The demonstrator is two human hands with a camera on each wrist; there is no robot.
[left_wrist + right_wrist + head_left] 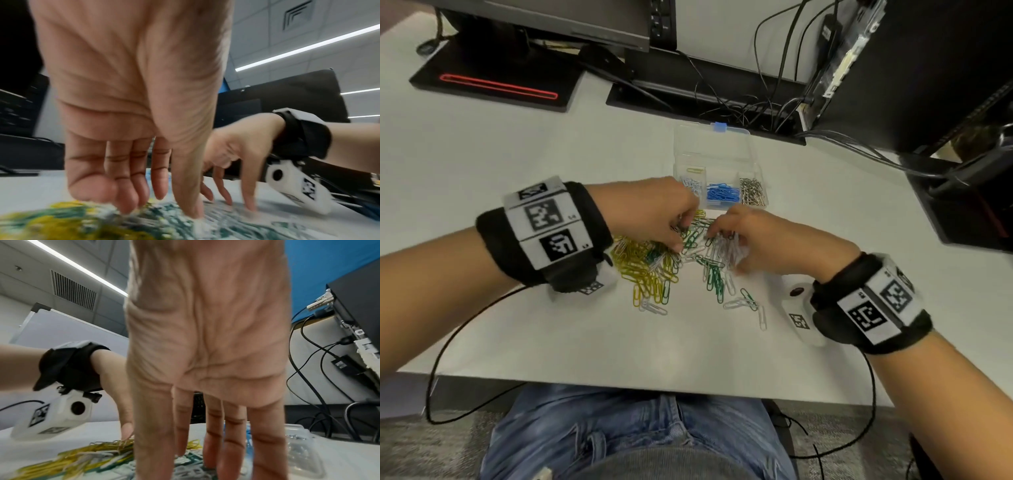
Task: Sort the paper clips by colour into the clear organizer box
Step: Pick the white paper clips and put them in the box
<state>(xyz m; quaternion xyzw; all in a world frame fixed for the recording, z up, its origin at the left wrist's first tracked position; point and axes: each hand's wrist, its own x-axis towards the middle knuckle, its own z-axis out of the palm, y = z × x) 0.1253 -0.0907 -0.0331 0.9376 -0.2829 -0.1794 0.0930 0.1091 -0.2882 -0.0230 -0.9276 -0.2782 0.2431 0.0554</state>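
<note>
A loose pile of paper clips lies mid-table: yellow clips (650, 270) on the left, green clips (710, 270) in the middle, white clips (727, 251) on the right. Just beyond stands the clear organizer box (755, 168), lid open, with white, blue (722, 194) and silver clips (753, 192) in the front cells and one yellow clip (695, 170) behind. My left hand (681, 236) (160, 209) touches the pile's far side with straight, downward fingers. My right hand (722, 240) (205, 467) presses straight fingers into the white clips. Neither hand plainly holds a clip.
A monitor base with a red line (496, 85) sits at the far left. Black cables (756, 102) run behind the box. A dark computer case (928, 68) stands at the far right. The table's front edge (619, 380) is near my lap.
</note>
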